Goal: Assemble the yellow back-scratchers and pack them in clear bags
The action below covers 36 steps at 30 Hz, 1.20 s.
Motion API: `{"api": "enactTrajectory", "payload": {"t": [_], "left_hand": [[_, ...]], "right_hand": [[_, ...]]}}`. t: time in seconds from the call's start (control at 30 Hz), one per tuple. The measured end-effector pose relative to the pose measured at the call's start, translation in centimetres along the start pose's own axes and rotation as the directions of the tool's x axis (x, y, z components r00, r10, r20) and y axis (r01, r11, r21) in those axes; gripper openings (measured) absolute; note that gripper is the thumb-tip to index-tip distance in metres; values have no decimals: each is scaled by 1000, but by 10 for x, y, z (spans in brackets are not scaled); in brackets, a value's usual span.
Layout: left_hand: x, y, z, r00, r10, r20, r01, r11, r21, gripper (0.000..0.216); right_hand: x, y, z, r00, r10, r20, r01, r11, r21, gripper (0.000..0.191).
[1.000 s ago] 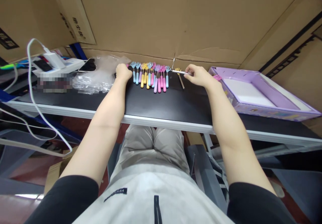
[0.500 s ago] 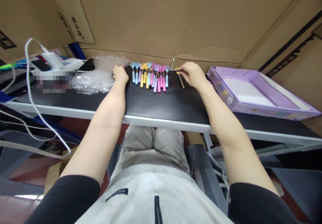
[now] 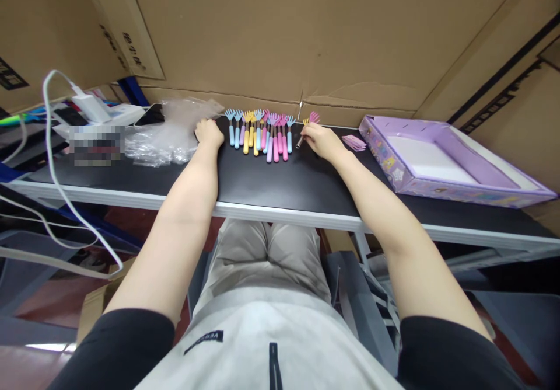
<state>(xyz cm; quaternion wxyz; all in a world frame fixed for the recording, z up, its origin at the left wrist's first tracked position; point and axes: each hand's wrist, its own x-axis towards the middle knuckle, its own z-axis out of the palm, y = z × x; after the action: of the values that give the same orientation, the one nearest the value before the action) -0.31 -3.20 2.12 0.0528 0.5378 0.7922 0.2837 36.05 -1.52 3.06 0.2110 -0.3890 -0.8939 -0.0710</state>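
Several small back scratchers with claw-shaped heads, metal necks and blue, yellow, pink or purple handles lie side by side on the black table. My left hand is closed left of the row, at the edge of clear plastic bags; its fingers hide what they hold, if anything. To the right of the row, my right hand is closed on a back scratcher with a pink claw head above the fingers. A yellow claw head shows beside it, and a bare metal rod pokes out below.
Small pink pieces lie beyond my right hand. An open purple box stands at the right. On the left are a white charger and its looping cable. Cardboard walls close off the back.
My right hand has moved slightly left and toward me, turning the pink-headed scratcher claw-up. The small pink pieces behind it have come into view. My left hand stays almost still.
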Motion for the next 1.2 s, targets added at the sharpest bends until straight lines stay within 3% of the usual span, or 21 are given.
{"api": "enactTrajectory", "payload": {"t": [0.2,0.4,0.57,0.73,0.97,1.2], "left_hand": [[-5,7,-5,999,-14,47,8,991,130,70],[-9,16,-9,999,14,49,-22,984,177,62],[1,16,-2,996,83,16,-84,987,139,64],[16,16,8,969,244,29,-245,967,65,64],[23,32,23,855,519,26,-518,855,-30,54],[14,59,41,661,750,19,-745,659,-104,45]], "right_hand": [[3,-3,4,998,-1,68,5,998,-66,40],[9,-10,1,973,48,226,-3,981,-194,42],[11,-16,-2,950,164,266,-110,972,-209,48],[9,-18,1,920,293,262,-255,952,-169,51],[11,-13,13,882,396,256,-414,910,18,60],[16,-20,20,827,475,302,-510,859,45,60]]}}
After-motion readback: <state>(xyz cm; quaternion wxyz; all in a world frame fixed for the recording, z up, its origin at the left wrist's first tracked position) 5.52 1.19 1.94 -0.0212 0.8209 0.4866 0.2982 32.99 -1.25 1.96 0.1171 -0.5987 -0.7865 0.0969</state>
